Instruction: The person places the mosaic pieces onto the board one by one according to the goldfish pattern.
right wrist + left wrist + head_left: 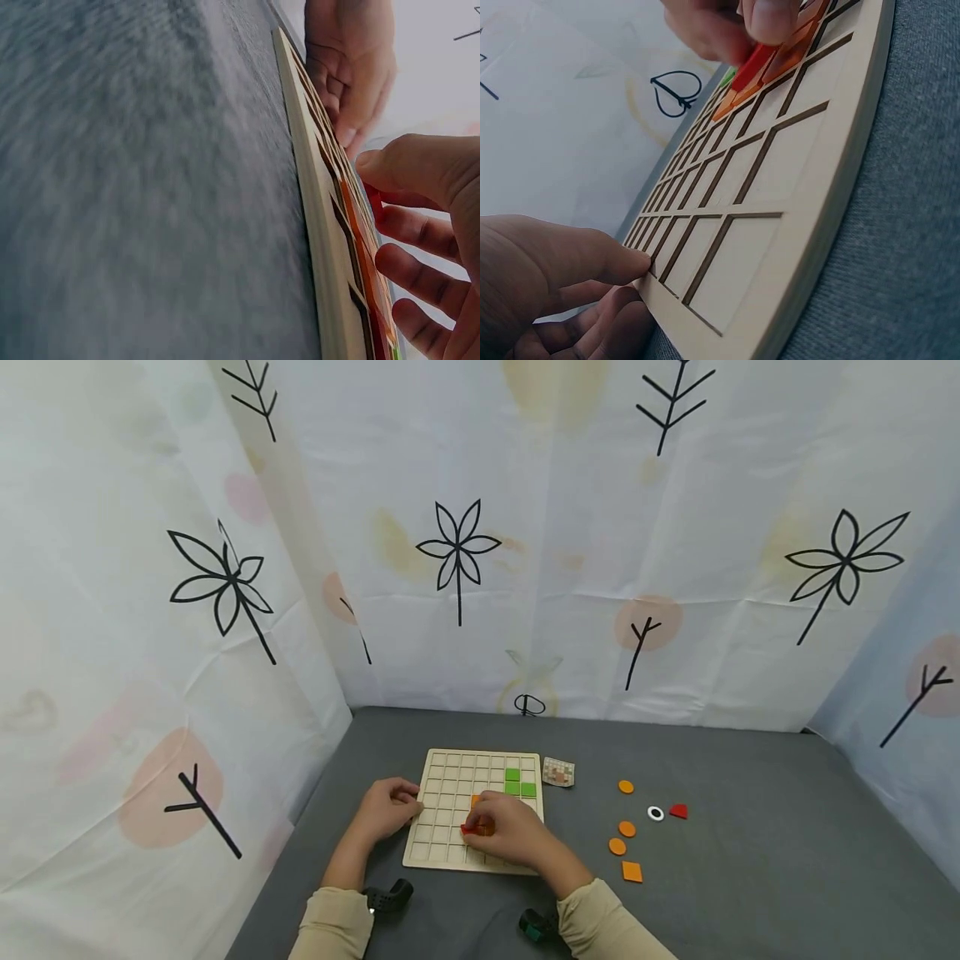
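Observation:
A pale wooden grid board [442,847] lies on the grey table. My left hand [386,810] holds its left edge; in the left wrist view the thumb [626,259] rests at the rim, with the other fingers bent beside it. Over the board's lower middle, my right hand [513,831] pinches a small red piece [754,69] between thumb and forefinger, tilted close over the squares. Orange pieces [726,107] sit in the grid right by it, partly hidden by that hand. Green tiles [512,782] occupy squares at the upper right.
A small pattern card [558,772] lies off the board's upper right corner. Further right are several orange discs [626,787], a white ring with a black centre [656,813], a red wedge [678,811] and an orange square [632,872]. Printed cloth [570,635] hangs behind the table.

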{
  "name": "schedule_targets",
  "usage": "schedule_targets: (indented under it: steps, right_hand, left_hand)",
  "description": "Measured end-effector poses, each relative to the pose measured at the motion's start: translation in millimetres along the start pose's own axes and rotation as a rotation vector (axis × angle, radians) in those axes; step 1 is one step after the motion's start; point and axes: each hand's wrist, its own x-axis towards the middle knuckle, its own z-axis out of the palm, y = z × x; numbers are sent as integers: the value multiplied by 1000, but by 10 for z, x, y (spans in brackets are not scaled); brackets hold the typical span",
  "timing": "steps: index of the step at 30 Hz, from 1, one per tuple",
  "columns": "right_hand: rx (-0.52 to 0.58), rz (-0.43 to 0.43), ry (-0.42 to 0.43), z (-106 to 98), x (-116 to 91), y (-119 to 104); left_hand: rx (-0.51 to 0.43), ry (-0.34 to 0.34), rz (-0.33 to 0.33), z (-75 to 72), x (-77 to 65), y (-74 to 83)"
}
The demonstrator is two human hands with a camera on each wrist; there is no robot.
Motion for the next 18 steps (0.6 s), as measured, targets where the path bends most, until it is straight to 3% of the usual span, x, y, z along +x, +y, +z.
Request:
schedule_targets:
  steps: [7, 18]
  right_hand:
    - [-40, 30, -26, 82, 92, -55]
    - [-83, 8, -47, 111, 122, -86]
  left_hand:
    - [-1, 5, -11, 6, -15, -7]
    - [6, 14, -2, 9, -7, 19]
